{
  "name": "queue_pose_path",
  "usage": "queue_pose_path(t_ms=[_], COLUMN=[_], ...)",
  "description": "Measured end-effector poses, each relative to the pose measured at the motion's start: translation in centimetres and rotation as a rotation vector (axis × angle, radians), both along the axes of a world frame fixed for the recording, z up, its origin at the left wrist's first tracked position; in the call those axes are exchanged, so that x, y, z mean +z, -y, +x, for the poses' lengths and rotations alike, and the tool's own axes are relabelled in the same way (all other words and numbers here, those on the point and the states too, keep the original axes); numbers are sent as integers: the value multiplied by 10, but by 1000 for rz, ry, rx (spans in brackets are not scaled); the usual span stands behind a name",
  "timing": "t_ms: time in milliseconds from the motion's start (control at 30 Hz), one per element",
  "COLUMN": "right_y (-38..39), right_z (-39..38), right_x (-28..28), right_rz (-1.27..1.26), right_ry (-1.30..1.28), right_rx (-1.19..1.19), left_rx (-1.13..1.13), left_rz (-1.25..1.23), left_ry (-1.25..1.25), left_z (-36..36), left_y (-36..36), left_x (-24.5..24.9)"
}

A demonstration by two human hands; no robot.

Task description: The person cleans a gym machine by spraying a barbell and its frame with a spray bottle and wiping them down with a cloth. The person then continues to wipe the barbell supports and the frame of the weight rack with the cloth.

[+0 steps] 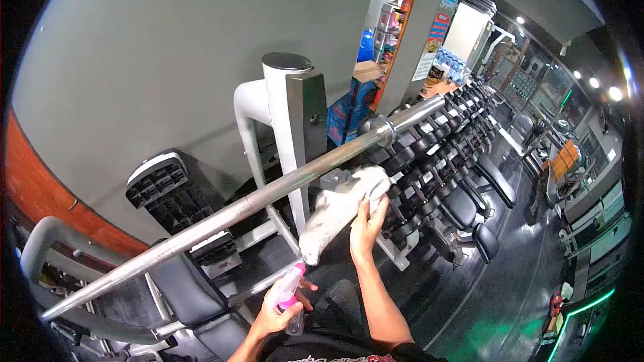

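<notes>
My left hand (276, 316) is closed around a spray bottle (290, 288) with a pink collar and pink nozzle tip, held low in front of my body. In my right hand (367, 228) is a whitish cloth (335, 213), pinched at its upper right end and hanging down to the left. The bottle's nozzle is close under the cloth's lower end. Just beyond the cloth, a long metal barbell (282, 189) runs diagonally across the view, resting by a white rack post (285, 121).
Several dumbbells fill a rack (429, 161) to the right. A black padded bench (188, 285) is at lower left, beneath the barbell. A dark stepped footplate (168, 188) leans near the grey wall. Boxes (349, 110) stand behind the post, and more gym machines line the right side.
</notes>
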State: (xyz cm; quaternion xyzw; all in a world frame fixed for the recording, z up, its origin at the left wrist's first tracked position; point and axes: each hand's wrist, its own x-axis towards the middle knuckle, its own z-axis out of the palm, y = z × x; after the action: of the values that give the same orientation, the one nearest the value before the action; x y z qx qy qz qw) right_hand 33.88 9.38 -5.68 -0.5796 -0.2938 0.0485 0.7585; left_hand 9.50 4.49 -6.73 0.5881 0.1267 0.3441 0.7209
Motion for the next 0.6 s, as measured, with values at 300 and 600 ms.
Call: queue_pose_path(t_ms=[300,600], right_y=[11,0], right_z=[-26,-4], right_x=[6,10], right_rz=[-847,-739], right_ry=[957,1305], right_rx=[288,313], left_rx=[39,77], left_rz=[5,1], left_ry=[-73,-64], left_z=[-6,-4], left_y=[7,14], left_x=[-1,3])
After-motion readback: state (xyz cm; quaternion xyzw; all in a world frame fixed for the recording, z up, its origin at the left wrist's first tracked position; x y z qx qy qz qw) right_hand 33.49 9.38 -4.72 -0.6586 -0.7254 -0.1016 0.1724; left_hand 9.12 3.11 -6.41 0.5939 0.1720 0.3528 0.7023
